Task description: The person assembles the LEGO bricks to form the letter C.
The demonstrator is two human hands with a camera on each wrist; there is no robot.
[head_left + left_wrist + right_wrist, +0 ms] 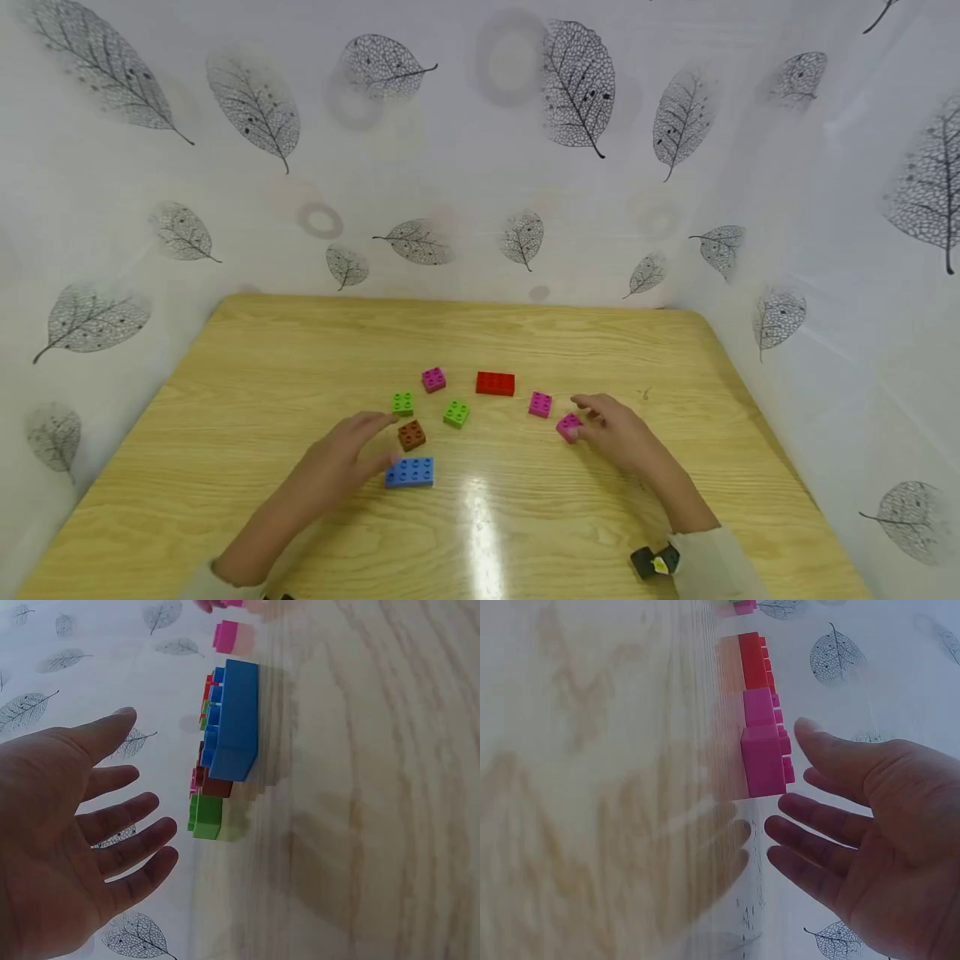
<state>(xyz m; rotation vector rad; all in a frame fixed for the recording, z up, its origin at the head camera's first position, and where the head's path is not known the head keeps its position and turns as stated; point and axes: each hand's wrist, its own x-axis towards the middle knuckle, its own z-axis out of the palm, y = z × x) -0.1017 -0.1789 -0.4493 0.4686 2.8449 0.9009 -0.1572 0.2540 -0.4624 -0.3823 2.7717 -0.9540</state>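
Above the table's left half, my left hand hovers with spread fingers beside a blue eight-stud brick and a brown brick. A green brick sits just past its fingertips. In the left wrist view the blue brick stands apart from the thumb, and the palm holds nothing. My right hand is over the nearest pink brick, its thumb overlapping the brick in the head view. From the right wrist view, that pink brick lies just beyond the parted fingers, which grip nothing.
Between the hands lie a second green brick, a red brick and two more pink bricks, one at the left and another at the right. A leaf-patterned white curtain surrounds the wooden table at the back and sides.
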